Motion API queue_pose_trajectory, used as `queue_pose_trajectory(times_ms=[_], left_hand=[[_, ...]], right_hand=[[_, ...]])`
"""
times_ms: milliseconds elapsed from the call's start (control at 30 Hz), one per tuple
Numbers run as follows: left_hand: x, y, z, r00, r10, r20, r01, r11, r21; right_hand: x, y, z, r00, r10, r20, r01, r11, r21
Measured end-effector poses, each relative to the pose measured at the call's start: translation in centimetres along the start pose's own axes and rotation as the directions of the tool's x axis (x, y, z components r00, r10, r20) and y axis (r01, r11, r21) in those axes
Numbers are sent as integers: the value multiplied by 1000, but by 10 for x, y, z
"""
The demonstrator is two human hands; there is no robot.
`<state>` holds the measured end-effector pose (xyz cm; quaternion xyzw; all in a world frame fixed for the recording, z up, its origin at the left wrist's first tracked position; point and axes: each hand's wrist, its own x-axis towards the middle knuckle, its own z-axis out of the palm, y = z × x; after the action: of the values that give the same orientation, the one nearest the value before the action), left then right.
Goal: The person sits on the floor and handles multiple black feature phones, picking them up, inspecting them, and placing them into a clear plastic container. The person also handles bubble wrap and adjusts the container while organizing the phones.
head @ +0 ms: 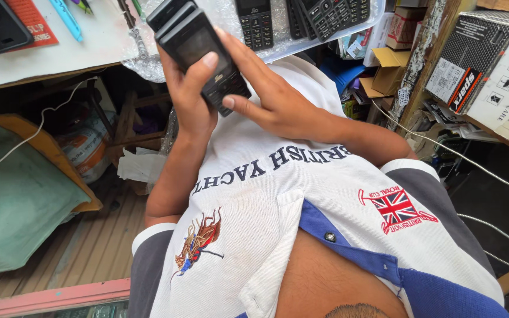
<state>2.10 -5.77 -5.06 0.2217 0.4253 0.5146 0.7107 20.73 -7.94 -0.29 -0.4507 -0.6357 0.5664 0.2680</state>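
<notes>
**Two hands on a black phone**

We hold the black phone (198, 50) up before our chest, left hand (187, 97) wrapped around its body, right hand (272, 103) pinching its lower end. Grip firmly, thumbs clear of the screen, beside the workbench (89, 47).

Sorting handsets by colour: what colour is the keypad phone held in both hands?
Black keypad phone, clearest in the head view.

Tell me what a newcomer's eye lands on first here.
First, the two black keypad phones stacked together, gripped at top centre by the left hand with the right hand over the keypad. Behind them, more keypad phones lie on bubble wrap on the white tabletop.
</notes>
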Motion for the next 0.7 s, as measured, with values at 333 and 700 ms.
queue_pose_trajectory(times_ms=[333,700], left_hand=[[-13,19,-12,983,-185,-17,178,963,-204],[-4,-1,21,965,77,251,-164,923,348]], right_hand=[[2,-18,-12,994,12,112,-18,998,58],[-2,21,-12,995,73,-62,-39,901,433]])
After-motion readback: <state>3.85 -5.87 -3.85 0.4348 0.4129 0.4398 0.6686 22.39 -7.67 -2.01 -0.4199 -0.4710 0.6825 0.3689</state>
